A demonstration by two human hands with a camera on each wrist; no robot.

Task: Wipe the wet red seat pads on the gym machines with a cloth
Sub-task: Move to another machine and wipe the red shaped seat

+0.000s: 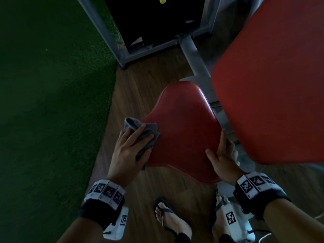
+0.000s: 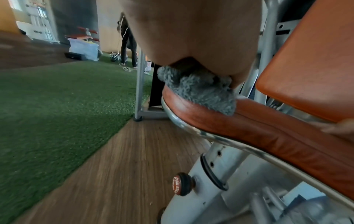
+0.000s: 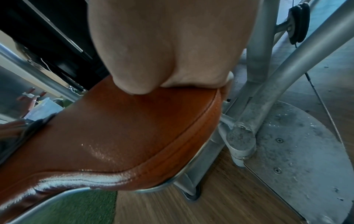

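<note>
Red seat pad sits right in front of us, long axis running away from us toward the machine frame; narrow rounded end points away, wide end flares toward us. A bigger red back pad stands tilted just right of it. Seat surface is glossy, with wet sheen along the near edge in the right wrist view. Floor below is wood plank, with green turf to the left; in the left wrist view, storage boxes and a standing person's legs show far back on the turf. Our left hand lies flat, fingers straight, pressing a grey cloth onto the seat's left edge; the cloth is bunched and overhangs the rim. Our right hand clasps the seat's right edge, thumb on top, fingers wrapped over the side.
</note>
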